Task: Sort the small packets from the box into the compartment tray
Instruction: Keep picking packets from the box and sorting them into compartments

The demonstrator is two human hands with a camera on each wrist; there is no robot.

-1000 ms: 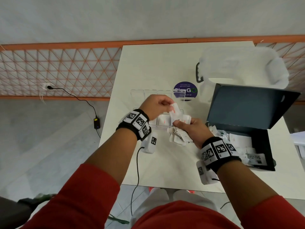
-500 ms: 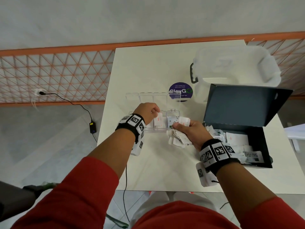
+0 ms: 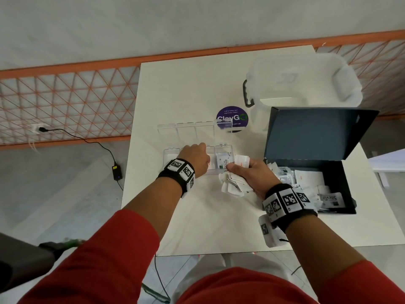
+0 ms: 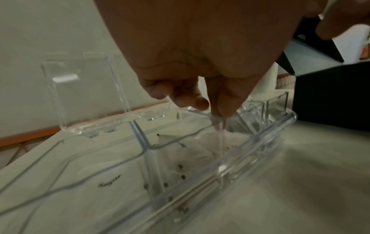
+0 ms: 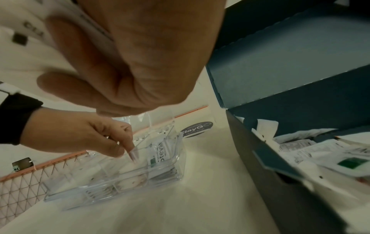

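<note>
A: What does each grip hold?

B: The right hand (image 3: 252,174) has its grip closed round a bunch of small white paper packets (image 3: 233,183), thumb on top, one red-printed packet (image 3: 241,161) sticking up toward the tray. The left hand (image 3: 196,159) reaches down with fingers (image 4: 197,101) curled and their tips at a divider wall of the clear plastic compartment tray (image 3: 223,170). Whether that grip pinches a packet I cannot tell; the tips look bunched close.

A: Where do the packets lie?

B: In the tray's rightmost compartment stands a white packet printed "Stevia" (image 3: 222,162). The left wrist view shows a white packet marked "Sugar" (image 4: 110,183) flat in an end compartment, and more pale packets in the one beside it. The tray's clear hinged lids (image 3: 186,131) stand open on its far side. Many more white packets (image 3: 306,181) fill the dark blue cardboard box (image 3: 317,137), its lid tipped back, just right of the right hand.

A: And around them?

B: All of it rests on a white worktop (image 3: 197,216). Beyond the tray sits a round purple sticker (image 3: 232,116), and beside that a translucent plastic storage tub with a black handle (image 3: 302,82). Both forearms wear black bands with square markers, and red sleeves.
</note>
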